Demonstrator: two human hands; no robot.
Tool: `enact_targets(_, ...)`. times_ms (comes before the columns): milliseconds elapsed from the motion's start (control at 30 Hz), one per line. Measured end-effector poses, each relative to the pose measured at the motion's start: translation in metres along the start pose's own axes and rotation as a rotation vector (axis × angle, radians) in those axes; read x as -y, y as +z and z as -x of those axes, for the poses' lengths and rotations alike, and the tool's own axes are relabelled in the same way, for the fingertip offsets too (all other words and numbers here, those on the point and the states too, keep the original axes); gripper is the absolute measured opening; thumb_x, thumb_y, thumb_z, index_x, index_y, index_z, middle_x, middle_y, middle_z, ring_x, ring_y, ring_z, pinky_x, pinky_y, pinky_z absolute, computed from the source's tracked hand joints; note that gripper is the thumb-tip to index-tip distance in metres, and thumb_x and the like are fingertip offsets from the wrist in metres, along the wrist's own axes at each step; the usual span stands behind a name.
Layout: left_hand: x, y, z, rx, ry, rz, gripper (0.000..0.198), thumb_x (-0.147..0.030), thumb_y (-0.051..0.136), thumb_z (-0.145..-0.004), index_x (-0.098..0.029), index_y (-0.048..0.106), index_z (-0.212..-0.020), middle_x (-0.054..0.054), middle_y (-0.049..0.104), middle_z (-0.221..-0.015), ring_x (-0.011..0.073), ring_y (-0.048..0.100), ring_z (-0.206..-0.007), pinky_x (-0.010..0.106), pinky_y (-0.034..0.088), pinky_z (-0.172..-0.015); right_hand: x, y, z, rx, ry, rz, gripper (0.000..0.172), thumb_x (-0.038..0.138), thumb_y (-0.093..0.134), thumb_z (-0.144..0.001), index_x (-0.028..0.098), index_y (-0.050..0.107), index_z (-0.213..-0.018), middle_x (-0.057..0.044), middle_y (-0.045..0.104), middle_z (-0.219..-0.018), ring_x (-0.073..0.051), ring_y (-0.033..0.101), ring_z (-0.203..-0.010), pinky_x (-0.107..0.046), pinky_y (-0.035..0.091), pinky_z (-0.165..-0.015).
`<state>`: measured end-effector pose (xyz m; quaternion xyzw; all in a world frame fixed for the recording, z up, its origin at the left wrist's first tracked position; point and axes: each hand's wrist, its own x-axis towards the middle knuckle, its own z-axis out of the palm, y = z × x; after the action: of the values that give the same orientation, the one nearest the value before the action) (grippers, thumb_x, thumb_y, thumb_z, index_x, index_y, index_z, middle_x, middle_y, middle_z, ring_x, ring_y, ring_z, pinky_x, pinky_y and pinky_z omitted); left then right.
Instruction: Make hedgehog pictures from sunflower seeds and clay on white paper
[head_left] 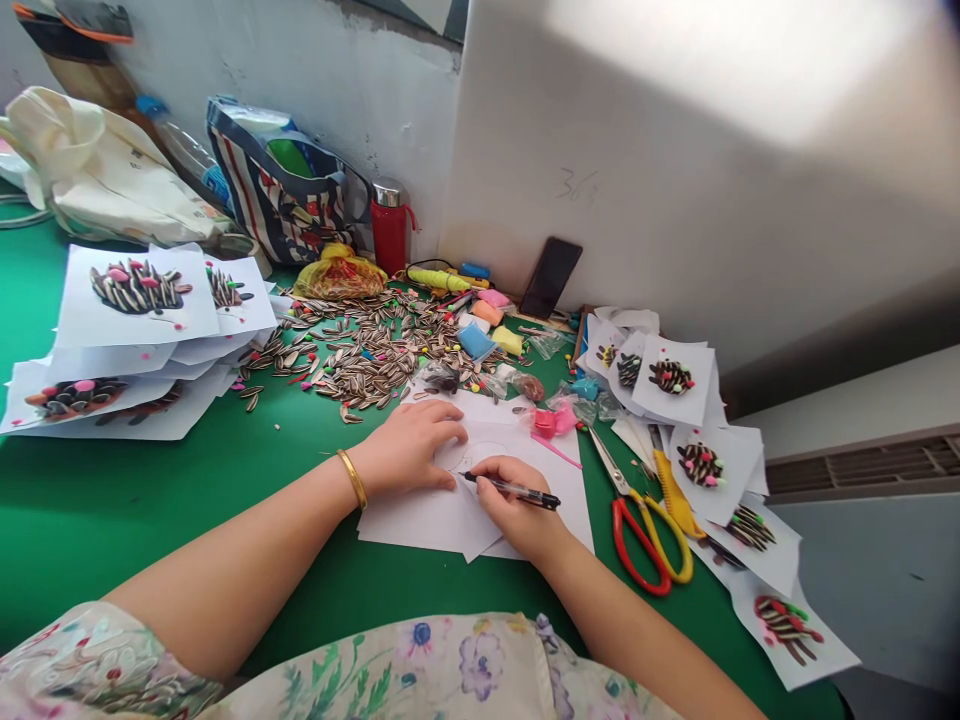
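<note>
My right hand [519,505] is closed round a black pen [529,494], its tip on a white sheet of paper [431,522]. A faint pencil-thin outline [480,455] shows on the sheet between my hands. My left hand [416,445] lies on the left part of the paper with its fingers apart, holding nothing. Several sheets overlap beneath. Just beyond the paper are bits of clay in clear wrap, a pink lump [553,422] among them. To the right lie scissors [634,515] with one red and one yellow handle.
Striped sunflower seeds [367,345] spread across the back of the green table [300,500]. Stacks of seed-decorated cards stand at left [142,335] and right [701,405]. A red flask [390,228], striped bag [277,190] and leaning phone [551,278] line the wall. A yellow-handled knife [675,495] lies beside the scissors.
</note>
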<state>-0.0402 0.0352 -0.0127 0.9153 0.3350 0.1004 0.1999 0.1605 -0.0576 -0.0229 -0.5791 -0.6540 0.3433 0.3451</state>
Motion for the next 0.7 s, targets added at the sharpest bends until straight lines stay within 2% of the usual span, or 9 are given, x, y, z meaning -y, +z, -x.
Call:
enact_targets(433,0.0005,0.0006,-0.0007,-0.001,0.001,0.009,0.050,-0.047,0.080,-0.067,-0.030,0.063,-0.111,0.004,0.053,-0.137,0.0300,0.044,-0.130,0.046,0.032,-0.107,0.0025,0.0006,-0.0010,0.024,-0.008,0.025,0.017,0.020,0.057,-0.084,0.025,0.071,-0.091,0.000,0.073,-0.091,-0.018,0.066,-0.086,-0.030,0.050,-0.081)
enact_targets(700,0.0007,0.0004,-0.0004,-0.001,0.000,0.004,0.051,-0.046,0.082,-0.066,-0.030,0.063,-0.111,0.004,0.053,-0.136,0.0301,0.045,-0.129,0.045,0.033,-0.106,-0.0009,0.0007,-0.0003,-0.013,0.019,-0.002,0.015,0.022,0.056,-0.084,0.024,0.070,-0.088,-0.001,0.072,-0.088,-0.018,0.065,-0.082,-0.030,0.050,-0.076)
